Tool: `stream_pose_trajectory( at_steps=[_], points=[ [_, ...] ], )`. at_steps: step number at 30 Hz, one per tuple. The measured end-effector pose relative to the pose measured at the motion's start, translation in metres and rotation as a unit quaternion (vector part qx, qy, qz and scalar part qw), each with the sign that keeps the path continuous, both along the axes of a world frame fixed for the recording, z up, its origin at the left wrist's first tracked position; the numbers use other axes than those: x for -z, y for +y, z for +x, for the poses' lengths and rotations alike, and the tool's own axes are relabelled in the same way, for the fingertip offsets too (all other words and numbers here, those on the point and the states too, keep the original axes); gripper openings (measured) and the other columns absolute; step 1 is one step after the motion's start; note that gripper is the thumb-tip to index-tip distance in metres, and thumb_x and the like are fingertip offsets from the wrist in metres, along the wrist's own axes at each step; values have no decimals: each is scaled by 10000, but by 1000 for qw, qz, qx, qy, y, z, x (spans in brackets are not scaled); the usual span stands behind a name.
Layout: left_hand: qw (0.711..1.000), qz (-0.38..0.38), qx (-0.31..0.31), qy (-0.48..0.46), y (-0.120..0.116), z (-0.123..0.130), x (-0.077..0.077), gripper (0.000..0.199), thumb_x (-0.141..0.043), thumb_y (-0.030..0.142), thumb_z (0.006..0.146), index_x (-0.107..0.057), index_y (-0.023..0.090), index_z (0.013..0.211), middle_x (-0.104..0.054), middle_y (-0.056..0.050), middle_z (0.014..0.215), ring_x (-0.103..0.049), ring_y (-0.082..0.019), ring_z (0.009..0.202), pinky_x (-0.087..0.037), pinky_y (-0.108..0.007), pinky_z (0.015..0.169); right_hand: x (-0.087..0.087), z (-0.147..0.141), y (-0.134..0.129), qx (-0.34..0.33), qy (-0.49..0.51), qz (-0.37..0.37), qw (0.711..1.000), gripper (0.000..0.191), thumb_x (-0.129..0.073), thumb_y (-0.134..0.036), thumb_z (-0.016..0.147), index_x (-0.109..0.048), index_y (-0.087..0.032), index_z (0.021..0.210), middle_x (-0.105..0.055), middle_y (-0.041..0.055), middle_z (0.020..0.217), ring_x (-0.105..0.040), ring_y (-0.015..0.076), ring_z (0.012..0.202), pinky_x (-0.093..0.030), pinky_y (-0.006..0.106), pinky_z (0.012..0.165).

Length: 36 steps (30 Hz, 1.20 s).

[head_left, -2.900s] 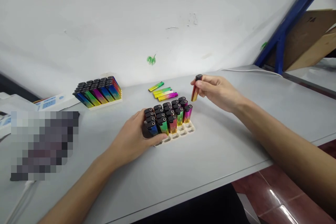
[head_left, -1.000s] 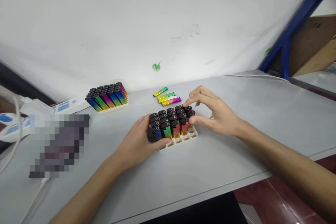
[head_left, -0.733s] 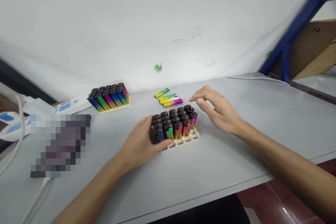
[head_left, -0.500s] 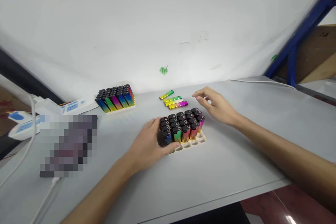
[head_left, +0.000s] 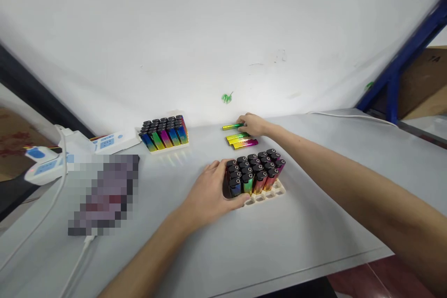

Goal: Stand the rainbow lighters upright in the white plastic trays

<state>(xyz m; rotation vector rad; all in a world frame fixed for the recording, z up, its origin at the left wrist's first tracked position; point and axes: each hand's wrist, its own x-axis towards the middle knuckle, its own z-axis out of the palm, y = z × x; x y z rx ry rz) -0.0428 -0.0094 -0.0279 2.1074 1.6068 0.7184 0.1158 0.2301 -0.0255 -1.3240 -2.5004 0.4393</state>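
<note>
My left hand [head_left: 209,192] is wrapped round the left end of a cream tray [head_left: 260,199] with its thumb along the front edge. Black-topped lighters in shiny rainbow colours [head_left: 247,182] stand upright in the tray's holes, and the front row of holes shows bare. Beyond it, my right hand [head_left: 253,124] closes its fingers on the green end of a shiny yellow-green lighter casing [head_left: 231,127], which lies near the wall. A few more casings [head_left: 243,142] lie just in front of that hand; no black tops show on them.
A second tray full of lighters [head_left: 165,135] stands at the back left by the wall. Left of it are white power strips [head_left: 104,143] with cables and a blurred-out dark flat device [head_left: 108,191]. A white cable [head_left: 352,115] runs along the back right, near a blue frame [head_left: 393,86].
My right hand has moved left and away from me, onto the farthest casing, which now lies at a flatter angle. My left hand stays on the tray. The view has shifted slightly.
</note>
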Motion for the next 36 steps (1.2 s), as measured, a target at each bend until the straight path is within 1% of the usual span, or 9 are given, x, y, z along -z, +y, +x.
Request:
stream_pose_trajectory(
  at_steps=[3, 6, 9, 12, 15, 18, 24, 30, 36],
  points=[
    [1000, 13, 0, -4, 0, 1, 1, 593, -710, 484, 754, -512, 211, 1241, -628, -106, 1194, -567, -323, 1162, -466, -484, 985, 1, 17, -6, 43, 13, 5, 999, 201, -630, -261, 820, -723, -134, 944, -688, 139, 990, -615, 257, 917, -451, 375, 830],
    [1000, 26, 7, -6, 0, 2, 3, 583, -700, 426, 767, -489, 208, 1264, -619, -106, 1226, -559, -313, 1182, -454, -482, 1009, -1, 44, -23, 105, 104, 26, 989, 273, -556, -384, 882, -668, -141, 933, -688, 135, 1009, -611, 252, 924, -448, 388, 808],
    [999, 32, 14, -17, 0, 3, 4, 606, -687, 380, 778, -443, 204, 1304, -598, -113, 1285, -539, -304, 1228, -431, -480, 1049, -1, 71, -52, 148, 340, -3, 929, 310, -601, -480, 849, -546, -179, 893, -682, 97, 973, -613, 209, 865, -470, 374, 778],
    [999, 33, 10, -28, 0, 2, 7, 690, -690, 405, 783, -389, 213, 1373, -549, -121, 1373, -505, -308, 1292, -406, -488, 1089, 4, 89, -86, 92, 488, -118, 860, 349, -598, -527, 860, -420, -243, 959, -641, 0, 826, -606, 159, 709, -488, 319, 642],
    [999, 0, -3, -41, -1, 1, 10, 835, -722, 498, 763, -328, 232, 1449, -503, -129, 1441, -485, -325, 1328, -409, -496, 1094, 11, 96, -114, 47, 498, -196, 844, 344, -610, -532, 867, -399, -290, 992, -481, -91, 654, -427, 97, 493, -324, 210, 458],
    [998, -29, -29, -55, -1, 1, 10, 929, -727, 549, 753, -257, 263, 1501, -499, -126, 1458, -493, -335, 1328, -431, -505, 1073, 13, 96, -130, 25, 495, -246, 833, 324, -559, -573, 890, -466, -268, 952, -406, -85, 611, -263, 75, 450, -178, 210, 438],
    [997, -20, -64, -27, -2, 4, 3, 854, -690, 512, 791, -282, 264, 1499, -574, -120, 1387, -559, -330, 1262, -467, -495, 1025, 8, 89, -135, 43, 480, -279, 831, 621, -355, -709, 909, -489, -181, 611, -392, -16, 533, -268, 88, 468, -169, 254, 456],
    [998, -3, -62, -6, -3, 3, 2, 837, -683, 509, 794, -296, 259, 1493, -576, -117, 1385, -584, -315, 1229, -489, -468, 1001, 8, 91, -134, 47, 507, -331, 794, 605, -357, -681, 916, -354, -204, 544, -218, -65, 486, -134, 76, 445, -106, 252, 447],
    [999, 15, -51, -10, -2, -1, 7, 796, -676, 515, 804, -318, 274, 1473, -548, -104, 1419, -580, -295, 1236, -483, -451, 1016, 7, 87, -135, 56, 515, -332, 789, 527, -302, -491, 958, -330, -211, 512, -183, -67, 466, -100, 77, 435, -95, 247, 428]
  ],
)
